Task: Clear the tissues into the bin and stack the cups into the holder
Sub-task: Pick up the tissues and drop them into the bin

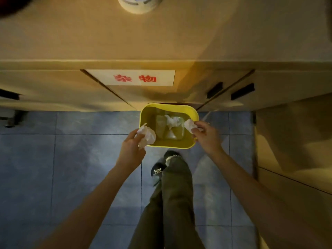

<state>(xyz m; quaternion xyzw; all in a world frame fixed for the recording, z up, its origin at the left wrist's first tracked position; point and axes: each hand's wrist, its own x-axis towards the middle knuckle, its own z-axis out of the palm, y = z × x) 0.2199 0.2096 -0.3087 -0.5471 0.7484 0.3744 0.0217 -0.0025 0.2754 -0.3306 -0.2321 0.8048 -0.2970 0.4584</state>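
Over the yellow bin [143,117], the left hand [132,147] is gripping a crumpled tissue [147,135] while the right hand [205,134] is pinching another tissue [190,124] above its rim

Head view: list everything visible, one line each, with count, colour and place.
bin: one, yellow, on the floor against the cabinet.
tissue in bin: one, white, crumpled, inside.
held tissues: two, white, one in each hand.
label: one, white with red characters, on a cabinet door.
round container: one, white and blue, on the countertop, cut off at the top edge.
floor: blue-grey tiles.
trouser legs: two, olive, below the bin.
left hand: at the bin's left rim.
right hand: at its right rim.
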